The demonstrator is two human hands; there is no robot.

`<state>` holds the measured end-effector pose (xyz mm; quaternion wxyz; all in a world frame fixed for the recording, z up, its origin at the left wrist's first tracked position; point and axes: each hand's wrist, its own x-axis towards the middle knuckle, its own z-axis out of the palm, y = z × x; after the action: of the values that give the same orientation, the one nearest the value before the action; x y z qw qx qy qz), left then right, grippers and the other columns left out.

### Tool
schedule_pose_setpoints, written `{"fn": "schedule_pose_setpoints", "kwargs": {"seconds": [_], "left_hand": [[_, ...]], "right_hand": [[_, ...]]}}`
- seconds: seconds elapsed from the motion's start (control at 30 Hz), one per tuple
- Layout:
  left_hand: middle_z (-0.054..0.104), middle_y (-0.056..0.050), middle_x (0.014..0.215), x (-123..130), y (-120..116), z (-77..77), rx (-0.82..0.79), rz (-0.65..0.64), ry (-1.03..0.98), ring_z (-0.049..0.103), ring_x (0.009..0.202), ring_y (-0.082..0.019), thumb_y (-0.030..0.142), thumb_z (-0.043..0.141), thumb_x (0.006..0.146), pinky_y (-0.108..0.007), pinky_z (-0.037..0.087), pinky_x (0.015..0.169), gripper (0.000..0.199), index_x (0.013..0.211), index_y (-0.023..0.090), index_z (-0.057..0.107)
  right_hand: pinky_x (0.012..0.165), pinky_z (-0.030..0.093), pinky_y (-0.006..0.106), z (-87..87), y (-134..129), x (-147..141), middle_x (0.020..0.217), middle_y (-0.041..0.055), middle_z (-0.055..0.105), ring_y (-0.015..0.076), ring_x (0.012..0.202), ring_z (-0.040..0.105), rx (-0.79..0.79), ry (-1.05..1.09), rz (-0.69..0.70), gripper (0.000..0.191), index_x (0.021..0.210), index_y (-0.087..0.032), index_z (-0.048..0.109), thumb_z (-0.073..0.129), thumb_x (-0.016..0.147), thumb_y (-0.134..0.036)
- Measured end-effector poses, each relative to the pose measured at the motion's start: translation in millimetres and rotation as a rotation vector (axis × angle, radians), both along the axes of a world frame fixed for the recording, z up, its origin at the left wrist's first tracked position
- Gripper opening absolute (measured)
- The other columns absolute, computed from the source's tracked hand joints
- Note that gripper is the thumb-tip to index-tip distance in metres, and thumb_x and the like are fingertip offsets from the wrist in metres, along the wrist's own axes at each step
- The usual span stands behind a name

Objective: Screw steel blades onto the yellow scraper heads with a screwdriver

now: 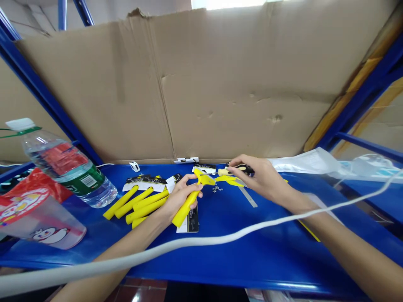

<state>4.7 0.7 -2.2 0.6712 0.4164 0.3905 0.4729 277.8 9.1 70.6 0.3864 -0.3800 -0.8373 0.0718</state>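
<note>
My left hand point(181, 193) is closed around the handle of a yellow scraper-like tool point(181, 214), its wider head pointing up and to the right. In my right hand point(261, 176) is a screwdriver point(224, 172) with a cream and black handle, its shaft reaching left to the yellow head. Whether the tip sits in a screw is too small to tell. Below the screwdriver lie small metal bits point(217, 188), perhaps nuts or screws. Yellow head pieces point(232, 180) and a flat metal strip point(248, 197) rest near my right hand.
Several yellow handles point(144, 206) and printed cards point(145, 183) lie on the blue shelf point(233, 256). A water bottle point(85, 178) and plastic cup point(50, 222) stand left. Cardboard point(220, 84) backs the shelf. A white cable point(201, 241) crosses the foreground. Plastic packaging point(302, 161) lies right.
</note>
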Motion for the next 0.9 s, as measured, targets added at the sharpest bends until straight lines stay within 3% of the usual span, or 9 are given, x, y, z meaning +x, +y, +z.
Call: {"fn": "schedule_pose_setpoints", "kwargs": {"seconds": [0.17,0.3,0.43,0.6,0.7,0.8,0.9], "left_hand": [[0.071,-0.004,0.096,-1.8,1.8,8.2,-0.053,0.036,-0.085,0.064,0.065,-0.011,0.023,0.093,0.072,-0.014,0.034,0.036,0.059,0.115,0.024,0.053],[0.071,-0.007,0.106,-3.2,2.0,14.0,-0.097,0.039,-0.155,0.063,0.065,-0.009,0.018,0.09,0.073,-0.012,0.032,0.037,0.054,0.114,0.022,0.055],[0.07,-0.009,0.112,-3.0,0.7,16.3,-0.142,0.019,-0.229,0.062,0.064,-0.007,0.012,0.088,0.074,-0.01,0.031,0.037,0.054,0.116,0.021,0.055],[0.069,-0.008,0.111,0.0,-3.9,19.2,-0.22,-0.002,-0.29,0.06,0.062,-0.005,0.01,0.089,0.075,-0.01,0.028,0.035,0.059,0.12,0.022,0.053],[0.07,-0.008,0.111,2.4,-6.0,18.9,-0.25,-0.004,-0.296,0.06,0.061,-0.006,0.01,0.089,0.073,-0.01,0.027,0.035,0.061,0.119,0.023,0.052],[0.07,-0.01,0.115,3.9,-6.4,15.2,-0.278,-0.024,-0.313,0.061,0.061,-0.006,0.009,0.088,0.073,-0.009,0.026,0.034,0.061,0.121,0.024,0.053],[0.071,-0.013,0.123,4.6,-6.3,9.8,-0.308,-0.019,-0.336,0.062,0.062,-0.005,0.008,0.086,0.076,-0.008,0.027,0.034,0.059,0.123,0.024,0.053]], "right_hand": [[0.089,0.059,0.038,34.0,11.8,-14.6,0.114,0.007,0.081,0.0233,0.1,0.077,-0.013,-0.056,0.187,0.02,0.117,-0.024,0.07,0.072,0.101,-0.037],[0.088,0.055,0.041,57.2,20.7,-35.3,0.112,0.0097,0.078,0.0257,0.099,0.073,0.107,-0.156,0.115,0.022,0.109,-0.023,0.067,0.071,0.101,-0.043],[0.078,0.053,0.036,72.7,30.0,-55.6,0.101,0.0054,0.078,0.0212,0.083,0.07,0.066,-0.058,0.1,0.022,0.111,-0.024,0.06,0.072,0.1,-0.038],[0.076,0.051,0.033,77.1,34.9,-68.6,0.1,0.002,0.075,0.0183,0.081,0.066,0.047,-0.062,0.215,0.019,0.115,-0.025,0.058,0.065,0.098,-0.022],[0.075,0.05,0.034,72.8,37.9,-69.1,0.087,0.0,0.071,0.0184,0.075,0.065,0.069,-0.09,0.171,0.011,0.11,-0.025,0.06,0.065,0.1,-0.028],[0.076,0.053,0.035,67.9,41.1,-65.0,0.09,0.0005,0.074,0.019,0.075,0.067,0.041,-0.03,0.15,0.023,0.12,-0.025,0.059,0.068,0.1,-0.032],[0.077,0.058,0.035,65.3,43.0,-58.6,0.107,0.0042,0.078,0.021,0.085,0.073,-0.095,-0.009,0.26,0.038,0.131,-0.027,0.054,0.068,0.096,-0.024]]}}
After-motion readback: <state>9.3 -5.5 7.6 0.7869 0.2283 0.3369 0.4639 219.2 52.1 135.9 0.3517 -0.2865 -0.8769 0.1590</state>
